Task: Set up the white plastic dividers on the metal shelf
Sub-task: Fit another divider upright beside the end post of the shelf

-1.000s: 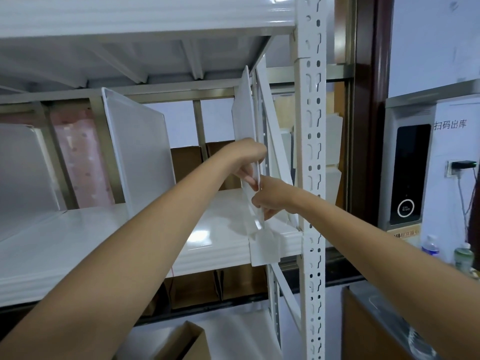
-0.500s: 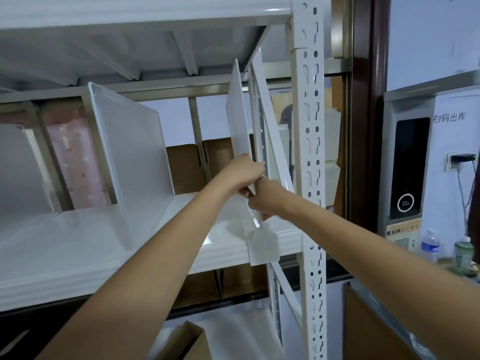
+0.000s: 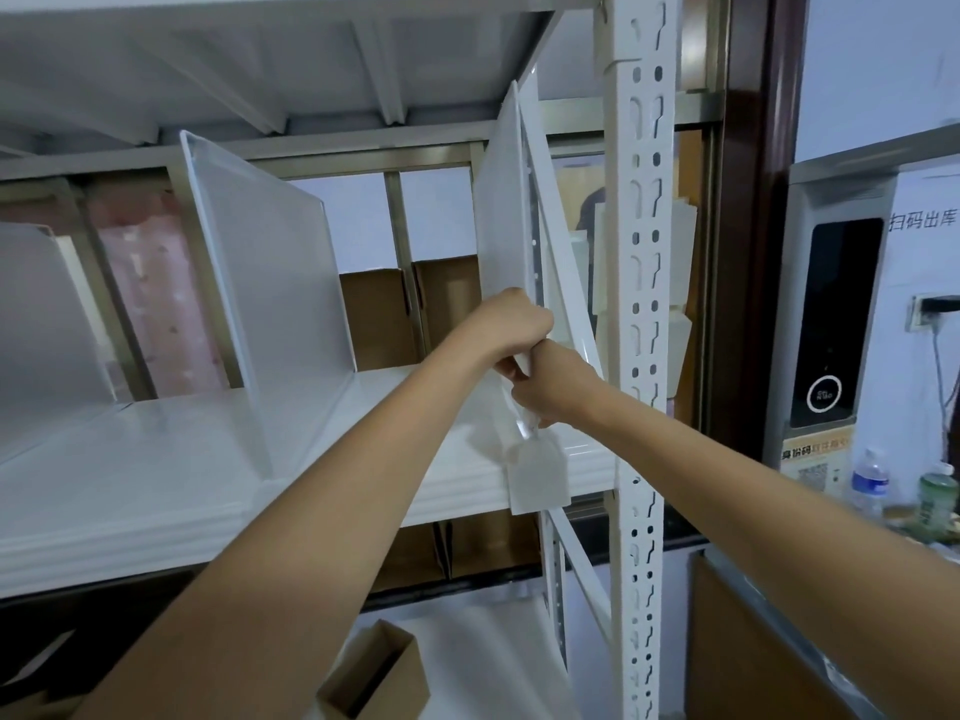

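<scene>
A white metal shelf runs across the view. An upright white plastic divider stands near its right end, its front tab hanging over the shelf's front lip. My left hand grips the divider's front edge from the left. Just below and to the right, my right hand pinches the same edge. Another white divider stands upright at mid-shelf. A third divider shows at the far left, partly cut off by the frame.
A perforated white upright post stands just right of my hands, with a diagonal brace beside the held divider. Cardboard boxes sit behind the shelf and one open box below. Bottles stand on a counter at right.
Both hands stay on the right-hand divider's front edge. The view has tilted slightly, so shelf and divider sit higher and closer in frame; the divider has barely shifted.
</scene>
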Demonstrator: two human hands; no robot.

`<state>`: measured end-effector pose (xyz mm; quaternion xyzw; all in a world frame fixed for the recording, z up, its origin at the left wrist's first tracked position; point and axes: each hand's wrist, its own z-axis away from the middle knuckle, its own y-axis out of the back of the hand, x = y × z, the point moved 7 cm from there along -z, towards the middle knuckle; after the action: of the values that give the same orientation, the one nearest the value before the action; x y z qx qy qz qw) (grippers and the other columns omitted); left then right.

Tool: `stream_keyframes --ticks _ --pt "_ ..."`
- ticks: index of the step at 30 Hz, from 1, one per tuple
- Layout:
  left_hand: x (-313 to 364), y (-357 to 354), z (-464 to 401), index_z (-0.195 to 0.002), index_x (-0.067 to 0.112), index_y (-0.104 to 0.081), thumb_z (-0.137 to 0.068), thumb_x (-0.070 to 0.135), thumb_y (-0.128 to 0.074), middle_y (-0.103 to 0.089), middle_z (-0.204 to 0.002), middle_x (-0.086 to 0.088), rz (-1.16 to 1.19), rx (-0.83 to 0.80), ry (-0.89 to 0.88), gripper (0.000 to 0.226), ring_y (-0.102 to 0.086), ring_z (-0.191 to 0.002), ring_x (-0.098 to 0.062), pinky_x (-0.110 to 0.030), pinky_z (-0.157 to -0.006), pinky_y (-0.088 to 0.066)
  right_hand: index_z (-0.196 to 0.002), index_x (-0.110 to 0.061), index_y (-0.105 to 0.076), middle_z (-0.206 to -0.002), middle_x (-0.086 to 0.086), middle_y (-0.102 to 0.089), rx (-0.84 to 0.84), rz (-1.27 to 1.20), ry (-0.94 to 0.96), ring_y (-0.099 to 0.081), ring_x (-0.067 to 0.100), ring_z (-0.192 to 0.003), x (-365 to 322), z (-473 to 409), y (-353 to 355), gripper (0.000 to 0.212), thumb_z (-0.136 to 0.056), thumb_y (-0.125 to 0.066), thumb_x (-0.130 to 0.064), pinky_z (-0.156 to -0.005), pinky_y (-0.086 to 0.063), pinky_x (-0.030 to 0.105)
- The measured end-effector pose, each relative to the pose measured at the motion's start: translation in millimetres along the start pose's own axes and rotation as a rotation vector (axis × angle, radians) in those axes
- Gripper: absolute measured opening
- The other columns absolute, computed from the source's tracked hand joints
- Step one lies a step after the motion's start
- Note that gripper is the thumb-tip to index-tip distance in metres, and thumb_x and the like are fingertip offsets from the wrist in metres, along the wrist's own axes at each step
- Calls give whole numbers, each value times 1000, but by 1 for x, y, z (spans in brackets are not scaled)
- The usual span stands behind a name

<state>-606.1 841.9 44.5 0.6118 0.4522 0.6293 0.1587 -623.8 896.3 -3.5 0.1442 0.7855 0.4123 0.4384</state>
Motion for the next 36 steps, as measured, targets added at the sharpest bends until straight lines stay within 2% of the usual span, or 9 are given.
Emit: stream_keyframes --ticks 6,10,13,18,22,26,30,34,36 --pt "0 0 2 -77 4 -48 -86 4 -35 -54 -74 -15 5 -27 8 16 -65 -65 -37 -31 -64 -55 -97 -11 -43 -67 -1 -48 19 27 2 -55 18 -53 -1 2 0 13 -86 -42 -3 -48 -40 23" --pt "-2 -2 2 -81 2 -52 -86 4 -36 -52 -74 -13 21 -27 12 17 -70 -79 -41 -37 -75 -58 -113 -9 -47 -80 4 -55 22 32 -3 -58 24 -67 -2 5 0 25 -88 -43 -6 -60 -49 27" --pt "-4 0 4 -96 -1 -57 -87 4 -37 -56 -75 -13 33 -28 24 23 -71 -80 -39 -35 -72 -58 -120 -6 -47 -73 1 -50 25 60 -1 -57 23 -68 -3 6 -1 31 -89 -44 -6 -67 -49 30" --pt "-6 2 8 -82 4 -54 -90 5 -36 -57 -73 -11 42 -29 26 19 -71 -84 -39 -32 -71 -57 -99 -12 -42 -66 -1 -45 37 101 -1 -50 17 -57 -3 4 -2 10 -91 -45 -9 -51 -39 23" --pt "-2 0 7 -92 0 -53 -90 5 -35 -56 -77 -14 31 -43 21 19 -70 -85 -39 -34 -73 -57 -113 -8 -48 -66 -1 -45 39 58 -14 -49 15 -56 -1 4 -1 23 -90 -44 -7 -50 -39 23" --pt "1 -3 4 -92 3 -52 -87 5 -35 -55 -81 -14 12 -46 22 18 -71 -81 -39 -38 -77 -57 -95 -11 -41 -64 -1 -45 47 66 -20 -49 16 -57 3 4 -1 6 -91 -44 -8 -51 -37 22" --pt "3 -4 5 -103 1 -50 -89 6 -36 -55 -81 -14 3 -46 21 20 -70 -82 -39 -41 -80 -58 -91 -11 -40 -63 -1 -46 55 42 -17 -46 12 -53 5 3 -2 6 -92 -46 -10 -48 -36 21" --pt "-12 -18 9 -88 0 -53 -89 3 -36 -58 -76 -18 7 -83 57 17 -67 -71 -36 -36 -72 -57 -89 -13 -38 -64 -4 -41 21 35 10 -40 6 -54 10 11 -14 11 -93 -48 -9 -46 -27 18" --pt "-15 -18 7 -81 1 -53 -88 3 -37 -60 -79 -19 3 -65 59 17 -68 -74 -36 -36 -71 -57 -86 -10 -47 -65 -4 -41 18 19 7 -40 6 -55 12 8 -16 8 -93 -48 -7 -46 -26 17"
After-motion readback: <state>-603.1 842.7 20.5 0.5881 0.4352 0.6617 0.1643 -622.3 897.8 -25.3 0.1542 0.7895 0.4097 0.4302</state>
